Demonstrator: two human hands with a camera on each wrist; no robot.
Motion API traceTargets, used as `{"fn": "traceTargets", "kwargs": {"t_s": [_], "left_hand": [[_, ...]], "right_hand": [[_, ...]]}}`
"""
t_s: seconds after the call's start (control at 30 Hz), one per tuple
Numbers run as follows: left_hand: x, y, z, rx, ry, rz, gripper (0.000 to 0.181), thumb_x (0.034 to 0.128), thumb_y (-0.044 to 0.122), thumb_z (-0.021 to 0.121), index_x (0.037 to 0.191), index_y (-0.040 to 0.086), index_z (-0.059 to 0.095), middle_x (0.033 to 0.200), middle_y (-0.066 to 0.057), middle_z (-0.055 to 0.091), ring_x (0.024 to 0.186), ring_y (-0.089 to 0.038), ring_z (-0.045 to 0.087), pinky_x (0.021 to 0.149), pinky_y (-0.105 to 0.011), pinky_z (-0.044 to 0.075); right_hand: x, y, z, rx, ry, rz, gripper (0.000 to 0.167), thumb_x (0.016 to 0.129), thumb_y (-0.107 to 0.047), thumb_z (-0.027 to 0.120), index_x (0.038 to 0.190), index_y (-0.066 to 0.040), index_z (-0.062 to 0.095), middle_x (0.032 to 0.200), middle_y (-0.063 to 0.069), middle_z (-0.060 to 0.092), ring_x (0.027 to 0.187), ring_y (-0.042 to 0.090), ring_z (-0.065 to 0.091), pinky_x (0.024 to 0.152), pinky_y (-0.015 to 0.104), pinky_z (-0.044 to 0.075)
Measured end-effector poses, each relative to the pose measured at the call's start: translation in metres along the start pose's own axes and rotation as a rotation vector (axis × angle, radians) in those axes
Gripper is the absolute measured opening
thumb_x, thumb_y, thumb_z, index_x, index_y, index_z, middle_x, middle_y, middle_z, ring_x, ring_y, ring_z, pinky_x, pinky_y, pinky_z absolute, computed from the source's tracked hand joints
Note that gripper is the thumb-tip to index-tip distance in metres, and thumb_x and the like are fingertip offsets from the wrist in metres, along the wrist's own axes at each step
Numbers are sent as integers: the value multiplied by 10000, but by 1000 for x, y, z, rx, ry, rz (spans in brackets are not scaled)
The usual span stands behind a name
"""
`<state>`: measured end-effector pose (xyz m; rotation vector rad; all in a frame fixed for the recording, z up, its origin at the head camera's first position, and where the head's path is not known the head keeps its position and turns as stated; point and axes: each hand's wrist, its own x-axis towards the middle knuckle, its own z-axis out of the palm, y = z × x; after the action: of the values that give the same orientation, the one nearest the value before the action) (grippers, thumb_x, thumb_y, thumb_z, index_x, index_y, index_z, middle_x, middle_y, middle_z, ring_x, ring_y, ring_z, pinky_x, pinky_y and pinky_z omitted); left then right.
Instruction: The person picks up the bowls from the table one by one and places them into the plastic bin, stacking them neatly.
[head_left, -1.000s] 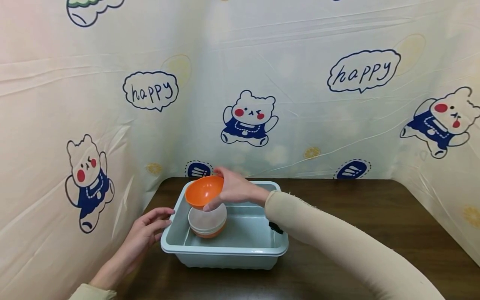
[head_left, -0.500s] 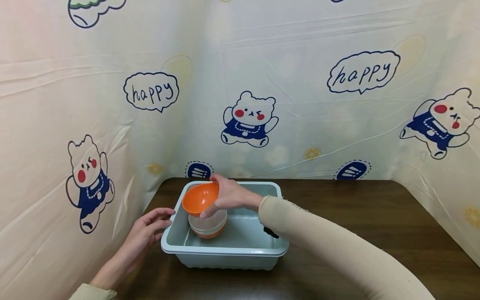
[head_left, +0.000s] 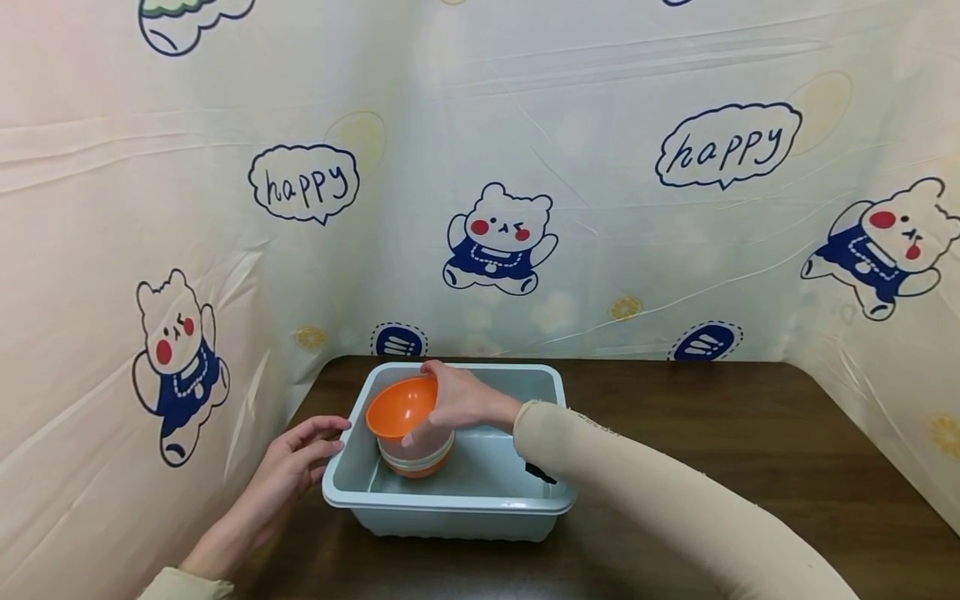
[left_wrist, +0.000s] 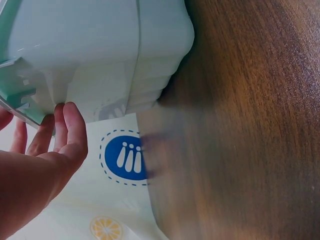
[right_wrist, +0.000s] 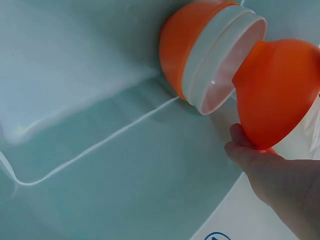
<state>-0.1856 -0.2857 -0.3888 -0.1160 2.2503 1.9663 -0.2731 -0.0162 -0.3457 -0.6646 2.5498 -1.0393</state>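
My right hand [head_left: 467, 398] grips an orange bowl [head_left: 400, 408] by its right side, thumb toward the front. The bowl tilts over a small stack in the left part of the pale blue-green basin [head_left: 457, 503]. That stack has whitish bowls [right_wrist: 220, 55] nested on another orange bowl [right_wrist: 182, 37]. In the right wrist view, the held bowl's lower edge dips at the mouth of the top whitish bowl; whether they touch, I cannot tell. My left hand [head_left: 288, 462] rests its fingertips against the basin's left side; the left wrist view shows these fingers [left_wrist: 74, 122] at the outer wall near the rim.
The basin stands on a dark brown wooden table [head_left: 675, 467]. A patterned cloth [head_left: 600, 225] with bears and lettering hangs behind and along both sides. The basin's left side is close to the left cloth. Bare basin floor [head_left: 495, 467] lies right of the stack.
My right hand has lowered the orange bowl and shifted it slightly left, down to the top of the stack. My left hand stays at the basin's side.
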Motion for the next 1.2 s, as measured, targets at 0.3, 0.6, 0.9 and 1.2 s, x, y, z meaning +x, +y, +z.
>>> {"fn": "traceTargets", "kwargs": {"t_s": [0.3, 0.6, 0.9, 1.2], "left_hand": [[0, 0, -1, 6, -7, 9, 321, 1083, 130, 560, 1390, 40, 579, 1303, -53, 627, 1093, -178, 621, 912, -328, 574], [-1, 1, 0, 9, -10, 12, 332, 1081, 137, 564, 1398, 37, 578, 1338, -77, 615, 1115, -190, 611, 920, -332, 571], [-2, 1, 0, 16, -9, 11, 346, 1074, 159, 585, 1399, 40, 578, 1350, -84, 609, 1130, -204, 603, 921, -341, 569], [0, -1, 0, -1, -9, 13, 325, 1078, 129, 568, 1390, 42, 589, 1317, -61, 616, 1098, -187, 618, 911, -343, 576]], "right_hand": [[-1, 4, 7, 1, 1, -5, 1039, 731, -432, 935, 1562, -101, 408, 1346, 65, 617, 1115, 210, 590, 980, 414, 541], [0, 8, 12, -16, 16, 18, 1027, 746, -432, 932, 1574, -113, 416, 1389, 72, 595, 1168, 233, 558, 1004, 429, 527], [0, 11, 19, -2, 5, 10, 984, 744, -406, 942, 1532, -96, 440, 1341, 67, 612, 1100, 211, 584, 946, 393, 549], [2, 15, 24, -59, 27, 21, 987, 735, -436, 944, 1528, -113, 454, 1317, 46, 600, 1154, 217, 519, 923, 403, 550]]}}
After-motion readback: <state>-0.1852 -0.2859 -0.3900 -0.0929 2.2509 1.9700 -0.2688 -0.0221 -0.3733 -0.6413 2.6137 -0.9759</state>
